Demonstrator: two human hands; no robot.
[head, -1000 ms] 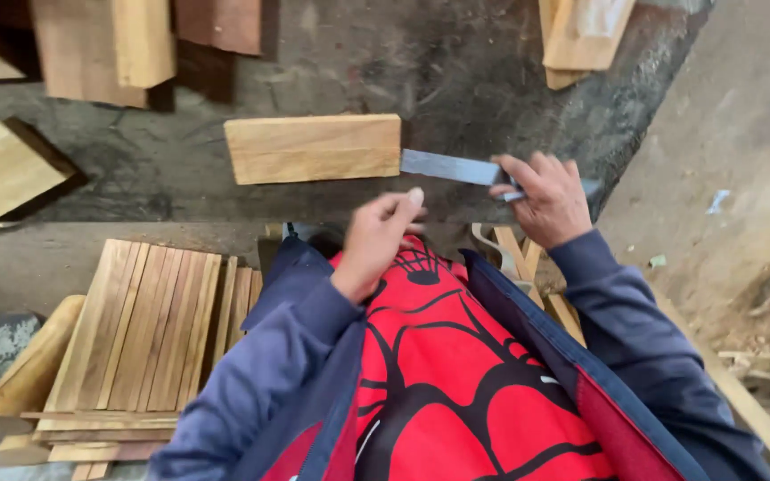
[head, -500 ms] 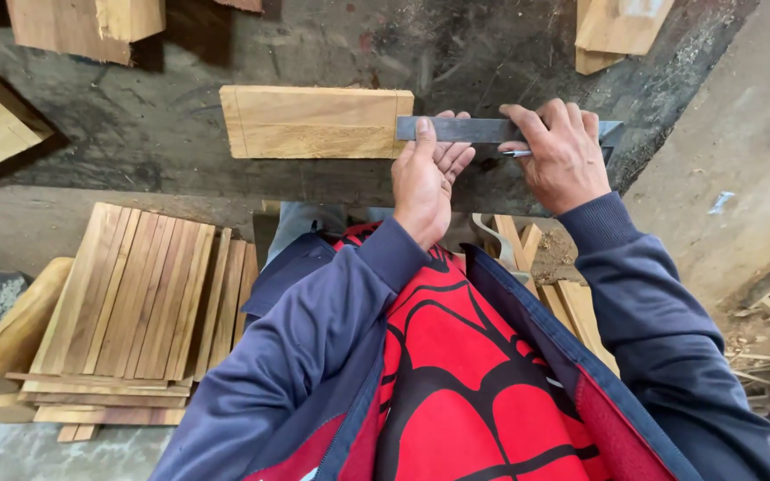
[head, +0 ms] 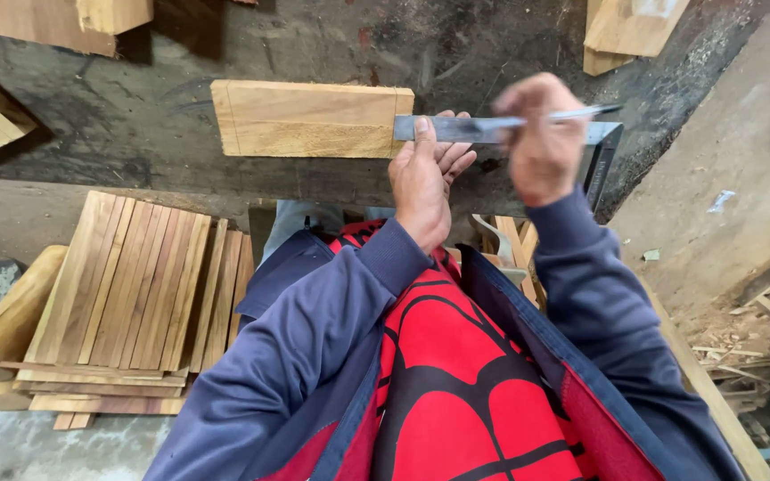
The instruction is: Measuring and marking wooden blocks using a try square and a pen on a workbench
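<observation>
Try square (head: 492, 130) pinned flat by left hand (head: 425, 174) against wooden block (head: 309, 118) end near worktop (head: 180, 151) front edge; pencil (head: 572, 113) gripped in blurred right hand (head: 541, 134); blade best kept flush during marking.

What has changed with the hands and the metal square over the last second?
The left hand came up and pressed the metal square against the wooden block. The right hand let go of the square and lifted, blurred, holding a pen. The block stayed put.

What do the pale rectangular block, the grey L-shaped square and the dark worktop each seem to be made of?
Pale rectangular block: unfinished wood, with visible grain and a matt, raw yellow-tan face.
Grey L-shaped square: probably steel, flat, thin and dull grey; the left hand presses it down.
Dark worktop: unclear, perhaps stone or concrete; rough, stained, scratched.
</observation>
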